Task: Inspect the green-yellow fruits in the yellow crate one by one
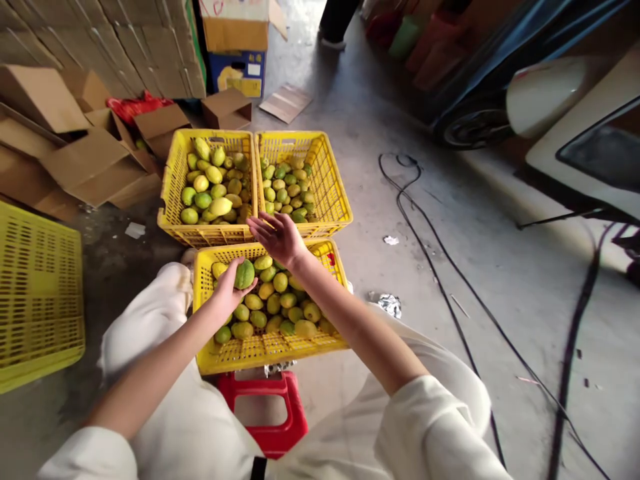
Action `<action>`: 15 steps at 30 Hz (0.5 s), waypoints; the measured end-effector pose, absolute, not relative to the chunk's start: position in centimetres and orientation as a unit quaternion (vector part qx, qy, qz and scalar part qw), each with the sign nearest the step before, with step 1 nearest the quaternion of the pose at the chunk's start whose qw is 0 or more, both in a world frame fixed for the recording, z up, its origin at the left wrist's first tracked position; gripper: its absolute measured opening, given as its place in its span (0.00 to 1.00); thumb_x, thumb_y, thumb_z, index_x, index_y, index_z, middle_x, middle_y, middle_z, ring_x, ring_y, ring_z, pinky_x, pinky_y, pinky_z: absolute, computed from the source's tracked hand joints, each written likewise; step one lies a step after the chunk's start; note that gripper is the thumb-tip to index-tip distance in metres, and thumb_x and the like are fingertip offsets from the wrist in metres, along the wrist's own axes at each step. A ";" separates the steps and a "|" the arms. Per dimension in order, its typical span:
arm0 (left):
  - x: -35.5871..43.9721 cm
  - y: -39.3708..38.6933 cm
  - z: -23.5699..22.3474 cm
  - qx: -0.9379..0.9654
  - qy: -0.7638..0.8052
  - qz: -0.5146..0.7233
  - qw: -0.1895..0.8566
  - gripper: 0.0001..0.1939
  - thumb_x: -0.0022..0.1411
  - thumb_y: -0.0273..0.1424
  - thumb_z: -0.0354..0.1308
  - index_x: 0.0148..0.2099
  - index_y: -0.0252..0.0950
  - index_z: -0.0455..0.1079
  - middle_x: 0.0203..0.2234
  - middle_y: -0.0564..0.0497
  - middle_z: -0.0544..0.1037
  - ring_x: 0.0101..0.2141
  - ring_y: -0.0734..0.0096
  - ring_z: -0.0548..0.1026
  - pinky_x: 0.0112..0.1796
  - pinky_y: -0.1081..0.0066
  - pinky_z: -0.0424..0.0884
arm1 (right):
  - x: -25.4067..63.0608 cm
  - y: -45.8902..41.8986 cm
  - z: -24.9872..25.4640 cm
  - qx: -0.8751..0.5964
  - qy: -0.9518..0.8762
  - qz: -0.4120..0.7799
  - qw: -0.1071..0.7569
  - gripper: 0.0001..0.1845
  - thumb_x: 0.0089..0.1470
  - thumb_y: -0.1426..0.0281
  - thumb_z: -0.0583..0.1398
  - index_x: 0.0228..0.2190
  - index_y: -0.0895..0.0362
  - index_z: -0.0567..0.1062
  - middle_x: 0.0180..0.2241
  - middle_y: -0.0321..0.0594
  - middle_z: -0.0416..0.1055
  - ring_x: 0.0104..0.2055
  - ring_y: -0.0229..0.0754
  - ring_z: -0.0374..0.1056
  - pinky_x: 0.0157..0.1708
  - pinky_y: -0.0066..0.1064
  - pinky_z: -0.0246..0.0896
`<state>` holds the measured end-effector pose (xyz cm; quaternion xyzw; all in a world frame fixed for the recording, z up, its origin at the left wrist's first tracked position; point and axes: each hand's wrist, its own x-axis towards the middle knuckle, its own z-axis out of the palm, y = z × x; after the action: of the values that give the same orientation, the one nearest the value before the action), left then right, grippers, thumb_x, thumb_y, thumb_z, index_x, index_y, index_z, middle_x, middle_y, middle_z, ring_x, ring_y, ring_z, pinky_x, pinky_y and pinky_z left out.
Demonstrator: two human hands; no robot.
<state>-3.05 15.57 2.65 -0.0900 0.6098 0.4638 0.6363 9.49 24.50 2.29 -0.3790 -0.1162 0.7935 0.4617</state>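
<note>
My left hand (229,288) is closed around a green lemon (245,274), above the left part of the near yellow crate (235,360). In that crate lie several yellow and green lemons (273,305). My right hand (281,240) is open and holds nothing, its palm turned up and its fingers stretched toward the left. It hovers over the spot where the near crate meets the two behind it. The back left crate (175,173) holds several larger, yellower lemons (214,175). Several smaller, greener ones (281,195) fill part of the back right crate (334,190).
A red plastic stool (295,413) stands between my knees, under the near crate. Another yellow crate (40,293) is at the left, below opened cardboard boxes (90,160). Black cables (435,233) run over the floor at the right, near a parked vehicle (590,147). A person's leg (337,23) shows far back.
</note>
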 end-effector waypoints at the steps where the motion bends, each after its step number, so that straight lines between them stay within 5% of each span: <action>1: -3.1 15.5 2.5 -0.090 0.610 0.459 0.639 0.07 0.65 0.25 0.65 0.34 0.38 0.71 0.32 0.52 0.78 0.31 0.73 0.76 0.35 0.70 0.83 | 10.1 23.9 3.2 -0.376 -0.102 0.796 0.463 0.13 0.66 0.66 0.53 0.42 0.57 0.76 0.42 0.48 0.81 0.45 0.42 0.80 0.49 0.32 0.78; 9: -0.9 13.9 -0.3 -0.065 0.643 0.370 0.667 0.08 0.65 0.30 0.68 0.38 0.38 0.70 0.35 0.50 0.77 0.37 0.67 0.79 0.33 0.71 0.79 | 21.6 14.1 1.7 -0.535 -0.034 0.759 0.370 0.14 0.63 0.74 0.55 0.37 0.53 0.80 0.35 0.44 0.82 0.33 0.42 0.80 0.34 0.30 0.79; 15: 2.2 11.4 -2.9 -0.044 0.689 0.293 0.662 0.11 0.62 0.31 0.70 0.39 0.38 0.69 0.38 0.47 0.77 0.45 0.58 0.79 0.38 0.63 0.81 | 24.2 12.5 0.1 -0.596 0.066 0.665 0.445 0.10 0.55 0.82 0.57 0.31 0.56 0.75 0.21 0.35 0.74 0.20 0.34 0.70 0.20 0.19 0.68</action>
<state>2.22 11.41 -2.89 -0.0439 0.6886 0.2929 0.6619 24.17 12.54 0.10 -0.5961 0.0659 0.6651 0.4450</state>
